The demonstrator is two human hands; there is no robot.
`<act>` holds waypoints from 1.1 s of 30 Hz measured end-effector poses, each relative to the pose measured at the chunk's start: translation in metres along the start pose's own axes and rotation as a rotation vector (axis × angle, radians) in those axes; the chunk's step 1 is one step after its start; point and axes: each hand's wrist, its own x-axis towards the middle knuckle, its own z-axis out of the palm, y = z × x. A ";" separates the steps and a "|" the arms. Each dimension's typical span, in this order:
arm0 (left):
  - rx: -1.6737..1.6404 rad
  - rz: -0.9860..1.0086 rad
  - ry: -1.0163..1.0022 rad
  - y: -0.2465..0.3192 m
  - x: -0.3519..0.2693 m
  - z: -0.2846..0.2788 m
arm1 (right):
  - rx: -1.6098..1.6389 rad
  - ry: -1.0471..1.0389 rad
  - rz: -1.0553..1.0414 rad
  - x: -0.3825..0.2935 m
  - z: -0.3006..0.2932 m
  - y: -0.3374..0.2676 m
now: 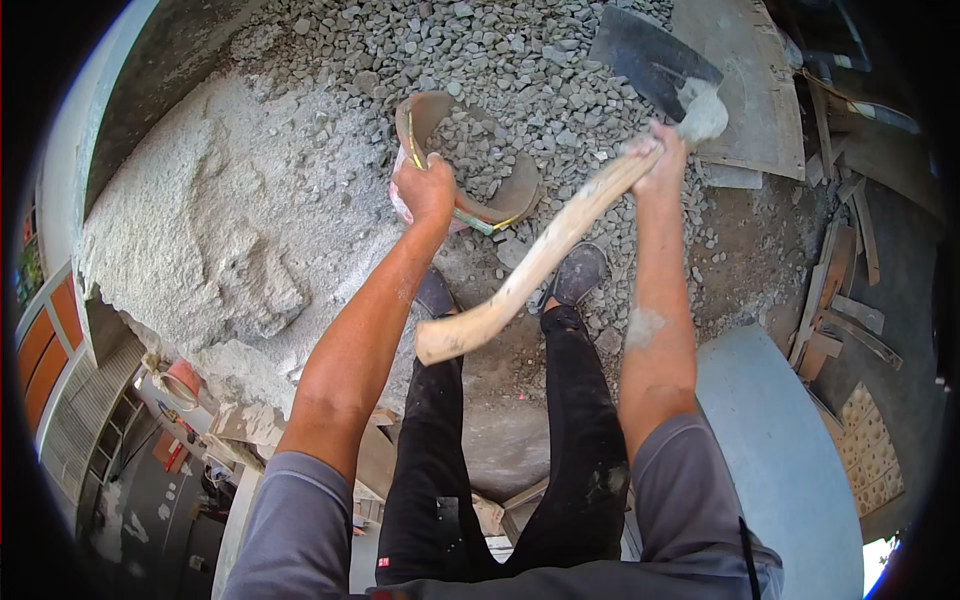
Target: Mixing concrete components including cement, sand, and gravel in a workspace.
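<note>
In my right hand (pixel 660 157) is the wooden handle (pixel 540 247) of a hoe, gripped close to its dusty socket. The hoe's wide dark metal blade (pixel 649 56) lies over the gravel at the upper right, and the handle's thick free end slants down over my legs. My left hand (pixel 427 187) is closed on the rim of a curved scoop-like container (pixel 517 187), worn and dusty, with yellow and green along its edge. Grey gravel lies inside the container. Its underside is hidden.
Crushed gravel (pixel 510 45) spreads ahead of my shoes (pixel 581 271). A pale heap of sand (pixel 180 217) rises on the left beside a wall. A flat board (pixel 750 97) lies at the upper right, with wood scraps (pixel 829 300) beyond. A light blue curved surface (pixel 780 420) stands at my right.
</note>
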 end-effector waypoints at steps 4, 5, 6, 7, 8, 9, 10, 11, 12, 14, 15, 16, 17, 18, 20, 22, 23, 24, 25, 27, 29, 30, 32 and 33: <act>-0.014 -0.040 -0.015 -0.002 0.004 0.000 | -0.058 0.068 0.161 -0.059 -0.016 0.075; -0.024 -0.040 -0.019 -0.002 0.001 0.001 | -0.018 0.081 0.239 -0.069 -0.026 0.096; 0.009 -0.017 -0.036 -0.003 -0.001 0.000 | 0.026 0.089 0.313 -0.078 -0.030 0.114; 0.051 0.010 -0.039 -0.004 0.003 -0.006 | 0.032 0.072 0.372 -0.096 -0.017 0.127; 0.107 0.009 -0.009 -0.002 0.005 -0.013 | 0.033 0.056 0.434 -0.118 -0.006 0.133; 0.096 0.015 -0.001 0.005 0.003 -0.014 | -0.001 0.049 0.523 -0.132 0.000 0.132; 0.047 0.053 -0.006 0.009 -0.001 -0.015 | -0.033 0.045 0.614 -0.143 0.005 0.132; -0.001 0.090 -0.011 0.013 -0.003 -0.016 | -0.038 0.036 0.610 -0.150 0.010 0.128; -0.046 0.010 0.058 0.009 0.001 -0.018 | -0.140 0.023 0.623 -0.159 0.023 0.124; -0.042 -0.006 0.064 0.014 -0.006 -0.016 | -0.289 0.018 0.573 -0.157 0.047 0.103; -0.036 -0.026 0.065 0.019 -0.005 -0.016 | -0.359 0.018 0.475 -0.143 0.058 0.088; 0.010 -0.023 0.087 0.011 0.004 -0.019 | -0.383 -0.031 0.427 -0.129 0.084 0.072; 0.008 -0.030 0.094 0.014 0.008 -0.018 | -0.392 -0.120 0.369 -0.107 0.103 0.051; 0.007 -0.068 0.081 0.021 0.007 -0.013 | -0.404 -0.204 0.308 -0.081 0.121 0.030; 0.006 -0.113 0.063 0.031 0.001 -0.004 | -0.460 -0.349 0.130 -0.024 0.161 -0.003; 0.013 -0.088 0.077 0.035 0.000 -0.004 | -0.420 -0.461 0.092 0.041 0.200 -0.011; 0.026 -0.095 0.083 0.030 0.004 -0.007 | -0.420 -0.494 0.047 0.062 0.214 -0.008; 0.019 -0.113 0.060 0.027 0.009 -0.007 | -0.421 -0.491 0.056 0.077 0.214 -0.001; 0.008 -0.125 0.033 0.027 0.013 -0.006 | -0.458 -0.437 0.051 0.091 0.211 0.009; 0.006 -0.094 0.046 0.025 0.011 -0.007 | -0.487 -0.357 0.102 0.099 0.188 0.033; -0.033 -0.055 0.071 0.027 0.006 -0.005 | -0.479 -0.277 0.175 0.088 0.146 0.058; -0.028 -0.052 0.079 0.024 0.010 -0.006 | -0.467 -0.236 0.202 0.080 0.130 0.072; 0.093 -0.129 0.056 0.012 0.019 -0.009 | -0.367 -0.203 0.242 0.051 0.105 0.093; 0.024 -0.098 0.022 0.036 0.005 -0.002 | -0.388 -0.178 0.223 0.042 0.081 0.087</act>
